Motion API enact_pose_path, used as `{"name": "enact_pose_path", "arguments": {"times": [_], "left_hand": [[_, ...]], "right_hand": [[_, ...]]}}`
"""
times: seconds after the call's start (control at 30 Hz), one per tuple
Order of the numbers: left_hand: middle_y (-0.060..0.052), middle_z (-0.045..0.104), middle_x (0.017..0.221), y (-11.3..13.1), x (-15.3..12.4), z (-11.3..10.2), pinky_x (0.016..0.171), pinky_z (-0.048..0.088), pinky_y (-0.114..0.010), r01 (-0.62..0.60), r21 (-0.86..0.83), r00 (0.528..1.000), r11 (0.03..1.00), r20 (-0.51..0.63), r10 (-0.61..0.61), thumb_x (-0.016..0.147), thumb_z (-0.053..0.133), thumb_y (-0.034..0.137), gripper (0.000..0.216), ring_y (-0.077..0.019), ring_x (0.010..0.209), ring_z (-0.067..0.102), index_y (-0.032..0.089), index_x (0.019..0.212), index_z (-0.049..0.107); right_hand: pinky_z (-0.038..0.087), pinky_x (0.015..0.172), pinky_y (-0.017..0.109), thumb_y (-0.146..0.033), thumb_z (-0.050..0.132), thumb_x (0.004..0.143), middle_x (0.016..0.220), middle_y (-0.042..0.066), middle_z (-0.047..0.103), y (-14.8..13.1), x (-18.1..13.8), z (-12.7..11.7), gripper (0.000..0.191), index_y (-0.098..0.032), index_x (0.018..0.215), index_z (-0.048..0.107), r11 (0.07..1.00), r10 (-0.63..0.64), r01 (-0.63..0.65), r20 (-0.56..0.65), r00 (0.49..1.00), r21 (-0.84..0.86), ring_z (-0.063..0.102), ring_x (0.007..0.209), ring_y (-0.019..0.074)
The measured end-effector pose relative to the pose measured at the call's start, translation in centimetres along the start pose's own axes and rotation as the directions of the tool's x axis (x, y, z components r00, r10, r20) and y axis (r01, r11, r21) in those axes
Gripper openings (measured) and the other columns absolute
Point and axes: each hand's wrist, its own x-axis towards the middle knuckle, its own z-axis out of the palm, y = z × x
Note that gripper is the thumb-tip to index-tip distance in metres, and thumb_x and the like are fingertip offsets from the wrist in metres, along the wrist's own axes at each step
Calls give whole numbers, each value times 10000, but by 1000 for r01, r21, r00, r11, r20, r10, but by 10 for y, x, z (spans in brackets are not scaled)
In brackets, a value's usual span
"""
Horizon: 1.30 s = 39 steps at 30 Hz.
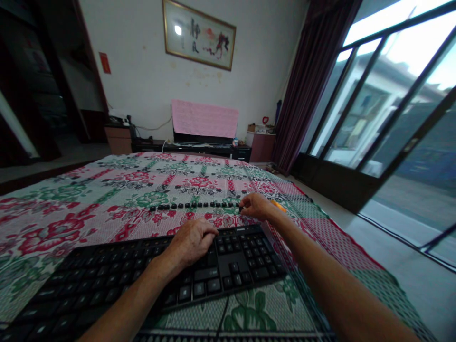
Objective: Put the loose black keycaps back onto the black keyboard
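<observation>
A black keyboard [228,261] lies at a slant on the flowered cloth [199,183]. My left hand [194,240] rests across its top rows, fingers curled down over the far edge and partly hidden. Beyond the keyboard, small black keycaps [199,204] stand in a long row running left to right. At the right end of that row, my right hand [254,206] pinches a small black keycap [241,209] between thumb and fingertips, low over the cloth. The top row of the keyboard shows bare spots near my left hand. Just behind my right wrist lies an orange object [278,205], partly covered.
The cloth-covered surface ends at a fringed edge on the right. A low black cabinet [203,149] with a pink cloth [204,118] over a screen stands against the far wall. Large windows [384,104] and a purple curtain [302,85] are at the right.
</observation>
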Motion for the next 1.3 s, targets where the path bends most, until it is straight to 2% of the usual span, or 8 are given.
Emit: {"name": "enact_pose_path", "arguments": {"times": [0.07, 0.17, 0.23, 0.37, 0.63, 0.83, 1.03, 1.3], "left_hand": [[15, 616, 778, 1, 0, -1, 686, 389, -229, 2, -2, 1000, 1000, 15, -2, 710, 394, 206, 262, -121, 751, 531, 252, 808, 633], [17, 618, 773, 1, 1, -1, 691, 387, -228, 3, -3, 1000, 1000, 21, -3, 707, 395, 204, 263, -119, 746, 531, 254, 805, 634], [16, 619, 781, 1, 1, -1, 697, 387, -227, 5, -5, 1000, 1000, 17, -5, 707, 395, 206, 264, -118, 749, 532, 254, 813, 633], [11, 616, 801, 0, 0, 0, 704, 386, -226, 8, 1, 1000, 1000, 7, -8, 710, 401, 215, 259, -120, 762, 530, 253, 815, 635], [16, 609, 766, 1, 0, -1, 693, 383, -224, -18, 4, 1000, 1000, -4, 18, 713, 401, 207, 256, -118, 745, 524, 257, 804, 635], [5, 602, 778, 1, 0, -1, 697, 382, -229, -5, 8, 1000, 1000, -8, 5, 726, 397, 223, 254, -121, 750, 521, 255, 811, 634], [11, 609, 785, 3, -1, -2, 706, 381, -225, -3, 6, 1000, 1000, -5, 3, 722, 402, 213, 251, -119, 760, 524, 254, 809, 633], [9, 607, 783, 2, 0, 0, 698, 386, -220, 19, 0, 1000, 1000, 0, -19, 718, 409, 214, 249, -121, 759, 523, 254, 812, 637]], "right_hand": [[371, 539, 177, -247, 562, 569, 722, 7, 615, -2, -17, -8, 234, -145, 771, 620, 988, -35, 34, 3, 999, 151, 522, 622, 105], [384, 549, 179, -258, 580, 567, 696, -8, 608, -3, -43, -17, 233, -149, 773, 601, 935, -121, 68, 133, 984, 348, 524, 625, 99], [384, 544, 180, -252, 581, 575, 694, -9, 605, -2, -57, -19, 232, -152, 783, 596, 915, -153, 68, 187, 970, 397, 522, 620, 96], [372, 520, 182, -255, 590, 570, 657, -11, 588, -2, -68, -14, 236, -146, 780, 600, 920, -140, 53, 201, 969, 388, 516, 598, 95], [375, 526, 183, -257, 570, 588, 670, -16, 600, -2, -63, -9, 238, -152, 795, 622, 894, -176, 55, 237, 956, 444, 516, 609, 97], [385, 564, 191, -223, 528, 620, 718, -12, 623, -3, -64, -13, 230, -166, 813, 640, 906, -176, 56, 252, 952, 419, 529, 649, 103], [376, 507, 175, -232, 537, 604, 673, -4, 623, -1, -62, -11, 223, -160, 783, 650, 917, -137, 26, 252, 958, 399, 520, 591, 95], [331, 448, 168, -228, 522, 587, 584, -18, 596, -9, -60, -5, 180, -158, 687, 654, 966, -105, 56, 184, 977, 252, 487, 515, 84]]}}
